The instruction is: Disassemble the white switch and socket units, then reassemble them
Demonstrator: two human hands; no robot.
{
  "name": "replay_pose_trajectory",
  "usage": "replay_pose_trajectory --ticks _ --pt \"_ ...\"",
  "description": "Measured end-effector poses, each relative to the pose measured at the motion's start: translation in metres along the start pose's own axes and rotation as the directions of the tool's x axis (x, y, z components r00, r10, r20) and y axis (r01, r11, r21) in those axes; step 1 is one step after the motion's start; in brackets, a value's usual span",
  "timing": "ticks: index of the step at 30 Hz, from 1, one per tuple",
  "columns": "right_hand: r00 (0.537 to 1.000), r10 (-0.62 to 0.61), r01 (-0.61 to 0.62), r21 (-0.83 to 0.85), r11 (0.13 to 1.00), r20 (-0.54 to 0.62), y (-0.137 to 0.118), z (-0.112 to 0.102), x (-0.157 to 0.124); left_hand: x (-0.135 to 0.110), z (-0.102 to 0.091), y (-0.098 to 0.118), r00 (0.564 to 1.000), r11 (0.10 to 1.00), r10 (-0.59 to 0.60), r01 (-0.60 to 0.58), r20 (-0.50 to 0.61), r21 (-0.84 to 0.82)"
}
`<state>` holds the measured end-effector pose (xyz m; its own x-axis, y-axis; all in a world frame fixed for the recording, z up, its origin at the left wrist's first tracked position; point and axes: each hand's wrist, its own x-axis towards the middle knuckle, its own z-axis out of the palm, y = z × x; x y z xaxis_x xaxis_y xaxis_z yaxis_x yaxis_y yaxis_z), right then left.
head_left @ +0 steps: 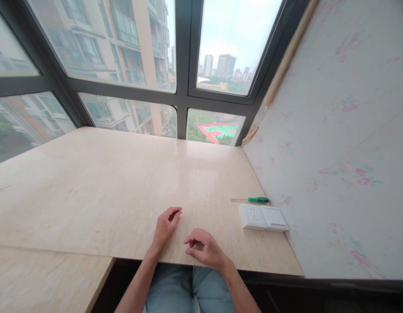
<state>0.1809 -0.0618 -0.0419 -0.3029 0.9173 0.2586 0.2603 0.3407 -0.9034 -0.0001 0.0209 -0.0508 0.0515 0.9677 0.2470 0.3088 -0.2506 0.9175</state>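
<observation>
My left hand [167, 224] rests its side on the pale marble-patterned tabletop [123, 182], fingers loosely curled and the thumb close to the fingertips. No held thing shows in it. Nearer the front edge lies my right hand [206, 248], bent in a loose C with a gap between thumb and forefinger and nothing visible inside. To its right on the table is a white switch-and-socket unit [263, 217], one half with socket holes, the other a flat switch panel. Just behind that unit lies a screwdriver [258, 200] with a green handle, its metal shaft pointing left. Neither hand touches these.
A wall with floral paper [335, 174] borders the table on the right. Dark-framed windows [183, 100] stand along the back and left. A second, matching board [41, 278] adjoins at the lower left. My legs in jeans [172, 289] are under the front edge.
</observation>
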Motion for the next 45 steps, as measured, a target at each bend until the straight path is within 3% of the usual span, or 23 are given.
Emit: replay_pose_trajectory --ticks 35,45 --pt "0.993 0.045 -0.049 -0.037 0.998 -0.110 -0.003 0.003 0.003 -0.001 -0.001 0.000 0.998 0.999 -0.040 0.040 0.045 -0.005" --pt "0.983 0.133 -0.117 0.122 0.986 -0.129 0.008 0.002 0.002 -0.001 0.000 0.000 0.999 1.000 -0.028 0.028 0.031 -0.002"
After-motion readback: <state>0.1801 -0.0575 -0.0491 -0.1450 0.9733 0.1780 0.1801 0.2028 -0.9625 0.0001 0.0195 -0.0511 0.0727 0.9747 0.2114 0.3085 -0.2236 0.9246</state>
